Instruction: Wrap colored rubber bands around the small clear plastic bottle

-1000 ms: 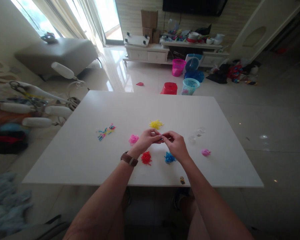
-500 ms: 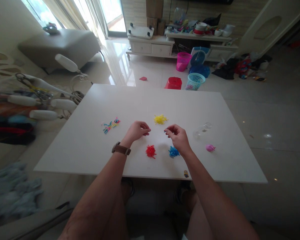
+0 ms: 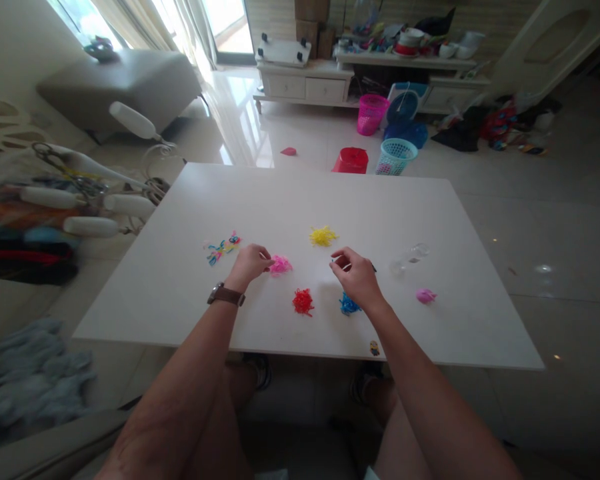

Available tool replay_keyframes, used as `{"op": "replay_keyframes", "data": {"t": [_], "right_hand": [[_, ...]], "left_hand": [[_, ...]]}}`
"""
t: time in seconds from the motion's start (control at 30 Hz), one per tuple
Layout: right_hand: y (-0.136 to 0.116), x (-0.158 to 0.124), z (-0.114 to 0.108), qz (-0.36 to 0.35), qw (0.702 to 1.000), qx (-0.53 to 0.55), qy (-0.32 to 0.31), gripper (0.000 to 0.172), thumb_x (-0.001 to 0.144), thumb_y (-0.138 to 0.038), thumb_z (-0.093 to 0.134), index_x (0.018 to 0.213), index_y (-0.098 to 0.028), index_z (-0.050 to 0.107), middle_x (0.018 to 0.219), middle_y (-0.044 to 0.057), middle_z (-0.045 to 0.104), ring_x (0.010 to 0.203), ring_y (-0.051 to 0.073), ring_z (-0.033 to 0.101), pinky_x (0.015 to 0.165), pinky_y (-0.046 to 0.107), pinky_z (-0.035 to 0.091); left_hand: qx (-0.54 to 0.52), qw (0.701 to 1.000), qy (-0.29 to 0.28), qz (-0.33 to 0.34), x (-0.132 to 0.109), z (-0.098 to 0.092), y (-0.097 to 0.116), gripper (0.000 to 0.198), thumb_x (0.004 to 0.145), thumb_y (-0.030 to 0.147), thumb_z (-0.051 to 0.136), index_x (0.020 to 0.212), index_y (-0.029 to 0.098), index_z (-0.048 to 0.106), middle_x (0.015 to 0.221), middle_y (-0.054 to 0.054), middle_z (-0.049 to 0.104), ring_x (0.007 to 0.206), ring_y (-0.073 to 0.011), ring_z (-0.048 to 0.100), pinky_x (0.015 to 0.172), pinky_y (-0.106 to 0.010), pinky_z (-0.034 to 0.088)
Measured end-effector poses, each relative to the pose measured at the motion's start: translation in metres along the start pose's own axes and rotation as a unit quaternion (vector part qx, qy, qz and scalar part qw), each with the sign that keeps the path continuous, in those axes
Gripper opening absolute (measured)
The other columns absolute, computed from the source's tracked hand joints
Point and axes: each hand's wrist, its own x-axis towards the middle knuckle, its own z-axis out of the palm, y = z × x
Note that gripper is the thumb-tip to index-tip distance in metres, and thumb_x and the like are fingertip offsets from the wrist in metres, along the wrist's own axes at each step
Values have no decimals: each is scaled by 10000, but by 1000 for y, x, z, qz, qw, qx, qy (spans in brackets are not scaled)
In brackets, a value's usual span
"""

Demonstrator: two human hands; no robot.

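Note:
My left hand (image 3: pixel 253 265), with a brown-strapped watch on the wrist, has its fingers pinched at the left edge of a pile of small pink strips (image 3: pixel 281 265). Whatever is between those fingertips is too small to tell. Over the table's middle, my right hand (image 3: pixel 356 273) holds thumb and fingers together in a pinch; a tiny dark speck shows at the tips. Partly behind its wrist lies a pile of blue strips (image 3: pixel 349 304). A red pile (image 3: pixel 303 302) sits between the two forearms, and a yellow pile (image 3: pixel 323 236) lies farther back.
Left on the white table (image 3: pixel 145 287) is a loose mixed-colour row of pieces (image 3: pixel 223 249). To the right are a clear bottle-like container (image 3: pixel 411 259) and a pink lump (image 3: pixel 426 296). A small yellow figure sticker (image 3: pixel 375 348) lies near the front edge. Baskets (image 3: pixel 397 158) stand beyond.
My left hand has moved left, away from my right hand, and the pink pile it had covered now shows. My right hand stays in nearly the same place. The view has shifted slightly.

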Motion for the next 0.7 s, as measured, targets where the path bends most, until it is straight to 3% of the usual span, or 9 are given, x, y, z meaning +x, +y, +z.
{"op": "replay_keyframes", "data": {"t": [0.2, 0.33, 0.57, 0.7], "right_hand": [[10, 3, -7, 9, 998, -60, -23, 171, 831, -180, 636, 991, -226, 680, 771, -10, 712, 725, 153, 661, 729, 273, 490], [20, 2, -17, 41, 988, -122, -87, 187, 797, -122, 636, 941, -222, 700, 793, -3, 727, 737, 149, 660, 716, 253, 475], [39, -6, -25, 77, 930, -249, -258, 249, 722, -30, 629, 862, -194, 754, 875, 43, 763, 785, 159, 669, 661, 222, 439], [46, -8, -27, 103, 908, -295, -278, 232, 727, -23, 636, 825, -189, 766, 888, 63, 772, 823, 176, 684, 677, 228, 440]], "left_hand": [[24, 998, -8, -59, 8, -2, -5, 282, 864, 397, 697, 769, 132, 687, 763, -111, 769, 643, -193, 739, 592, -231, 517], [25, 997, -7, -73, 9, -3, -6, 339, 907, 431, 619, 755, 133, 672, 787, -131, 769, 616, -202, 734, 581, -250, 531], [12, 994, -31, -100, 13, 4, -16, 316, 869, 444, 635, 808, 143, 708, 744, -115, 764, 567, -190, 716, 589, -262, 562], [25, 994, -47, -96, 12, 6, -15, 293, 860, 431, 637, 838, 147, 708, 783, -112, 775, 554, -182, 713, 580, -257, 560]]}}
